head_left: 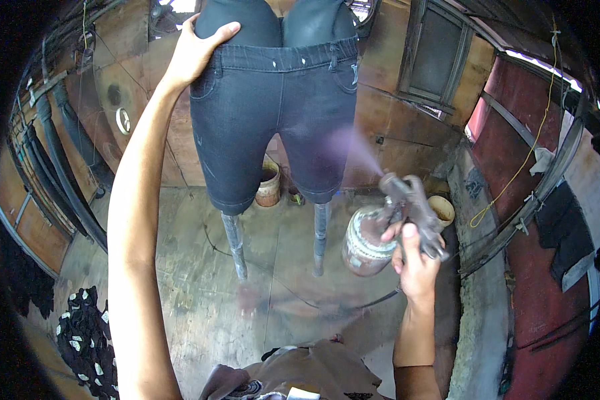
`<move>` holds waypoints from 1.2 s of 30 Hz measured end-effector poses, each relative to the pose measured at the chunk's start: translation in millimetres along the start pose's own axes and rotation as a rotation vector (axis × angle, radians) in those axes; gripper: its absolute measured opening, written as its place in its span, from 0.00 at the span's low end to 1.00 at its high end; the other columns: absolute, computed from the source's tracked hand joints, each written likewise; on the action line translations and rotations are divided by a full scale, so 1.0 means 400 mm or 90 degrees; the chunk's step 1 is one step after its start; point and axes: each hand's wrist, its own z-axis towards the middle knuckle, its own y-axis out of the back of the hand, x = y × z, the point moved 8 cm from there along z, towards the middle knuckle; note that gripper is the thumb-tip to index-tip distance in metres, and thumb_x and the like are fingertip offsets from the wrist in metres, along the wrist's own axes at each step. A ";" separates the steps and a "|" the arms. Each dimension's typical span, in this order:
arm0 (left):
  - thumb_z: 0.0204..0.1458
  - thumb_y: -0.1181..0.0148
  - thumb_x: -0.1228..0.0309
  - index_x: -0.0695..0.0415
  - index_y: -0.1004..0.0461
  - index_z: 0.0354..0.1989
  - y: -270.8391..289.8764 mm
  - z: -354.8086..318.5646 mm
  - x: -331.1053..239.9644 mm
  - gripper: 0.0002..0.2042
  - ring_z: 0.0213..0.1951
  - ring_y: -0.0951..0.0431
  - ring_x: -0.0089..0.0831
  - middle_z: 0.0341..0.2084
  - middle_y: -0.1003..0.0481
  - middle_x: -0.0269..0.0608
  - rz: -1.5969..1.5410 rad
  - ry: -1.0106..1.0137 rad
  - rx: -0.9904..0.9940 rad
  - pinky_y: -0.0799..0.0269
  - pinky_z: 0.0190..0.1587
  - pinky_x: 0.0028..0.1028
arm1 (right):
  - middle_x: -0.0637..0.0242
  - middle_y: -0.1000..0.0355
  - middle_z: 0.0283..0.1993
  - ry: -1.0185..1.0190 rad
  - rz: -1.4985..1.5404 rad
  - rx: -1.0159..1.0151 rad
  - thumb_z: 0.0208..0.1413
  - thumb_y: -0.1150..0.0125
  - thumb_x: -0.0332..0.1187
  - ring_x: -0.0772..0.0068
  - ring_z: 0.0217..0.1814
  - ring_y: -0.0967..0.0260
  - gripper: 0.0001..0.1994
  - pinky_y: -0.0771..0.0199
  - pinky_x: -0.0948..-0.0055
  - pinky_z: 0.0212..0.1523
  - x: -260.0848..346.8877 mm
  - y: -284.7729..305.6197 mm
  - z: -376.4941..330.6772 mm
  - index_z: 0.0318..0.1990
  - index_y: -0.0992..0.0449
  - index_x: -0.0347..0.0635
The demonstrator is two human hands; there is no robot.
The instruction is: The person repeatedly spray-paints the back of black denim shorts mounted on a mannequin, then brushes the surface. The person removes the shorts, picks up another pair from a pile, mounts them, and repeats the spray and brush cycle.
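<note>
Dark denim shorts (247, 107) are pulled onto a black lower-body mannequin (240, 23), which stands on two thin poles (234, 243). My left hand (193, 50) grips the mannequin's left side just above the waistband, thumb across the front and fingertips hidden behind. In my right hand (417, 263) is a metal spray gun (407, 200) with a round, stained paint cup (368, 247) attached. A purple mist leaves its nozzle and lands on the shorts' right leg. A hose (373, 301) trails from the gun toward the floor.
Behind the mannequin, a bucket (268, 185) stands near the wooden wall; another container (441, 210) is at right. Dark garments with pale tags (85, 340) lie in a heap at lower left. Long dark tubes (67, 173) hang at left. A yellow cord (537, 143) hangs at right.
</note>
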 end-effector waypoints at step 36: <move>0.34 0.23 0.39 0.69 0.42 0.65 -0.021 -0.117 -0.169 0.57 0.58 0.28 0.59 0.54 0.30 0.66 0.211 0.056 -0.263 0.31 0.60 0.48 | 0.68 0.22 0.34 -0.020 0.039 0.093 0.67 0.42 0.33 0.92 0.17 0.45 0.30 0.46 0.86 0.18 0.125 -0.315 -0.180 0.74 0.42 0.38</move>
